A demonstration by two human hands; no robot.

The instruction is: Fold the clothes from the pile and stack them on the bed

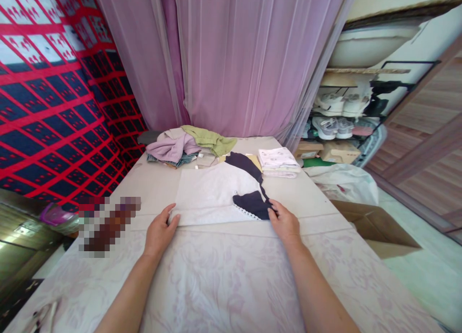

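A white shirt [209, 191] with black sleeves and yoke lies flat on the bed. One black sleeve [252, 204] is folded inward over the white body, and a dotted white trim runs along its edge. At the shirt's lower left corner rests my left hand [162, 227], thumb and forefinger apart, with the fingertips at the fabric's edge. My right hand [285, 222] pinches the black shoulder edge at the lower right between thumb and fingers.
Rumpled clothes, among them a purple garment [173, 147] and a green one [212, 139], lie at the bed's far left. A folded stack [277, 162] sits at the far right. Beyond the right edge are an open cardboard box [378, 227] and a shoe rack. Curtains [245, 58] hang behind.
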